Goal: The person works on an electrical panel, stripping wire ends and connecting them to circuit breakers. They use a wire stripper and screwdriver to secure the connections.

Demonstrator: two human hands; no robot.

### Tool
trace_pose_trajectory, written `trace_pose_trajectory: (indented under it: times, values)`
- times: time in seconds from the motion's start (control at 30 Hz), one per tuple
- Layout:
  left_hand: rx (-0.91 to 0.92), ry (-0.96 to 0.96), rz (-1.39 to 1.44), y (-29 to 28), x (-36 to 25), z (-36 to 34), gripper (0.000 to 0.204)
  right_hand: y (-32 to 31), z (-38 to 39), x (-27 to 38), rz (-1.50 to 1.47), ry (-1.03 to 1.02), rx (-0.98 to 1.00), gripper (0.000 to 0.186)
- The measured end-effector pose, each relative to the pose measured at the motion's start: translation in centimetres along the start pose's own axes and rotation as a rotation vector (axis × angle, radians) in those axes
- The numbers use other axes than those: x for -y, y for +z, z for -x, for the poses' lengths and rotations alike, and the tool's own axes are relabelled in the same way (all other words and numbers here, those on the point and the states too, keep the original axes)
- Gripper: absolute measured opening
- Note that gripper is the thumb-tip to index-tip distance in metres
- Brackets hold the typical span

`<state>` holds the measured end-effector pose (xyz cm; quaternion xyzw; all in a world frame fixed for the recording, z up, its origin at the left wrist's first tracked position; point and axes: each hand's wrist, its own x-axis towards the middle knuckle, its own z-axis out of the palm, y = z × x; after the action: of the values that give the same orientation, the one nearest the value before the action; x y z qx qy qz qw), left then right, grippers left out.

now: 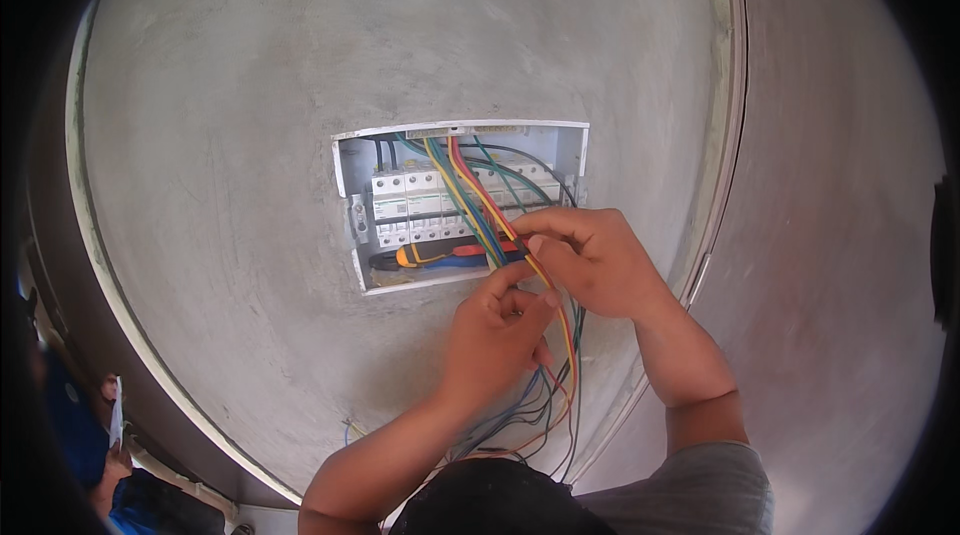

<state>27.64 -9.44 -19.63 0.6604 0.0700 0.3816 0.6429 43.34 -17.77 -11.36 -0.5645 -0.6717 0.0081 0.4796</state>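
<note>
Clock is off the centre of the breaker box (430,284), white, recessed in the grey wall (240,135). Wire bundle is the item in hand: enters at 12, drops across the breakers toward 5 and leaves over the bottom rim. Two visible groups: blue-green wires (462,200) on the 9 side, yellow-red wires (485,196) on the 3 side. Right hand (595,265) at 4: thumb and index pinch the yellow-red wires near the bottom rim. Left hand (505,325) at 5, just below the rim: fingers curled against the bundle, can't tell whether it grips. Breakers (422,205) sit in a row, 9 to 3, white. Hand tools lie on the box floor around 7, under the breakers: orange-tipped tool (405,255) plus a blue handle (462,262), partly overlapped. Loose wires (520,425) hang in loops at 5-6, below the left hand. Metal trim (741,85) at 2. Co-worker (75,420) in blue at 8, well apart, holding a white sheet (117,410).
</note>
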Motion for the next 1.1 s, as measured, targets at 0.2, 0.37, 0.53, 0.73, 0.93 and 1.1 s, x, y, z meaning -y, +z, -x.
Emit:
trace_pose_trajectory:
  times: [0.2, 0.37, 0.53, 0.73, 0.93, 1.1]
  values:
    - [-0.065, 0.132, -0.084, 1.7, 0.5, -1.2, 0.031, -2.2, -2.9, 5.6, 0.714, -0.143, 0.159, 0.025]
    - [-0.086, 0.26, -0.215, 2.0, 1.4, -2.4, 0.021, -1.0, -4.4, 8.4, 1.129, 0.01, 0.355, 0.028]
    - [-0.135, 0.349, -0.314, 2.1, 2.0, -3.4, 0.023, 0.4, -4.4, 9.5, 1.263, 0.089, 0.395, 0.029]
    - [-0.165, 0.395, -0.375, 2.2, 2.8, -4.1, 0.024, 0.8, -4.0, 8.6, 1.289, 0.095, 0.327, 0.025]
    - [-0.137, 0.401, -0.299, 2.4, 4.1, -5.1, 0.018, 0.0, -5.2, 6.9, 1.155, 0.197, 0.288, 0.024]
    - [-0.136, 0.421, -0.306, 1.9, 4.9, -5.2, 0.018, -0.3, -5.2, 6.1, 1.128, 0.109, 0.286, 0.024]
